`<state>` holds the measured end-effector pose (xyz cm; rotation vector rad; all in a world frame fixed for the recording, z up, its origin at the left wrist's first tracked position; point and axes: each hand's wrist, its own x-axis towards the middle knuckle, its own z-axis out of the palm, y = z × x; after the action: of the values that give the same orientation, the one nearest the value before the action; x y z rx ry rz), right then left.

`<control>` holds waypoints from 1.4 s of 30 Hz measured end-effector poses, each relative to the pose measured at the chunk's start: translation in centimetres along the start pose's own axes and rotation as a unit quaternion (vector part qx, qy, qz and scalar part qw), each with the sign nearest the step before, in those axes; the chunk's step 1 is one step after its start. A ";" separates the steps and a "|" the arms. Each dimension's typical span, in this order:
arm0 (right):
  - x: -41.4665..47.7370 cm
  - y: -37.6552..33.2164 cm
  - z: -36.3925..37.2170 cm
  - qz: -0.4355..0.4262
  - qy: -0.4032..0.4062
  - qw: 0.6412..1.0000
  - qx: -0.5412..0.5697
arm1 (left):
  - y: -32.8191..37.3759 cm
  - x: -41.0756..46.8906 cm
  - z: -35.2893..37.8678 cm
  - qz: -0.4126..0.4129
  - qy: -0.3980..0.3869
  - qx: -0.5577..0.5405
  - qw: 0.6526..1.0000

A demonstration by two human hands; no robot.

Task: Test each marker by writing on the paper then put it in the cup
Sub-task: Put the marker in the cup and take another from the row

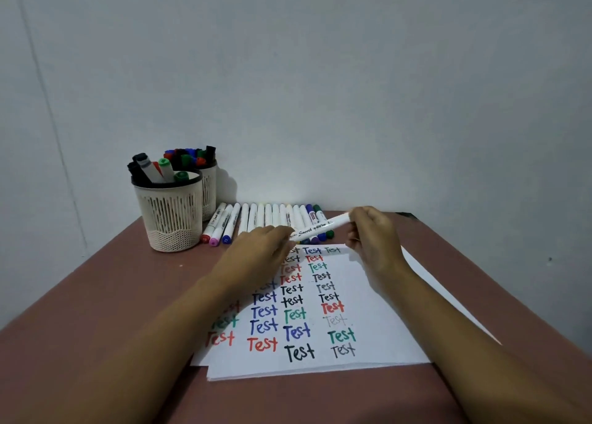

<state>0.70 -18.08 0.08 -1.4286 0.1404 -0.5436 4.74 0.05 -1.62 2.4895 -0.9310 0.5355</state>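
Marker [320,228], white plastic barrel with black print, held level above top edge of paper [352,282], just in front of row of markers [266,218]. Right hand [373,234] curled round its right end. Left hand [261,252] curled over its left end, grip itself out of sight behind knuckles. Cap end hidden there too: cannot tell whether capped or bare. Near ends of most of the lying row blocked by both hands, only coloured caps at either side showing. Left columns of handwritten "Test" words partly covered by left forearm. Rear cup [209,192] half hidden behind front cup [169,213]. Both cream, round, slotted like baskets, front one dark-rimmed, both stuffed with upright markers. Paper smooth and white, second sheet's edge peeking out beneath, flat on matte reddish-brown table [96,295].
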 end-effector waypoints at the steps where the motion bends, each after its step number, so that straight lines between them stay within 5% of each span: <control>1: 0.1 -0.1 0.1 0.009 -0.004 0.999 0.041 | 0.2 0.0 -0.1 -0.003 0.006 -0.011 1.000; 4: 0.0 0.2 0.5 0.054 -0.057 0.987 0.137 | 0.6 -0.1 -0.3 -0.005 0.015 -0.052 0.999; 8: -0.6 1.1 1.6 0.079 -0.154 0.983 0.060 | 1.5 -0.3 -0.5 0.011 0.011 -0.095 0.995; 22: -0.3 1.0 1.4 0.058 -0.181 0.979 0.068 | 1.4 -0.5 -0.2 -0.049 0.026 -0.096 0.994; 28: -0.1 0.5 1.1 0.061 -0.098 0.987 0.111 | 1.1 -0.2 -0.1 -0.117 -0.002 -0.169 0.979; 33: 1.3 0.1 -0.3 0.104 -0.018 0.966 0.236 | -0.2 0.3 -0.1 -0.199 0.060 -0.270 0.940; 37: 2.0 0.8 -1.1 0.083 -0.016 0.979 0.185 | -1.3 0.3 0.3 -0.214 0.049 -0.263 0.940; 42: 2.2 1.9 -1.4 0.041 -0.003 0.999 -0.013 | -1.9 0.3 0.7 -0.209 0.043 -0.255 0.943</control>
<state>2.62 -20.20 -1.47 -1.4432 0.2005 -0.4716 6.38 0.81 -2.49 2.0783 -0.4120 0.2205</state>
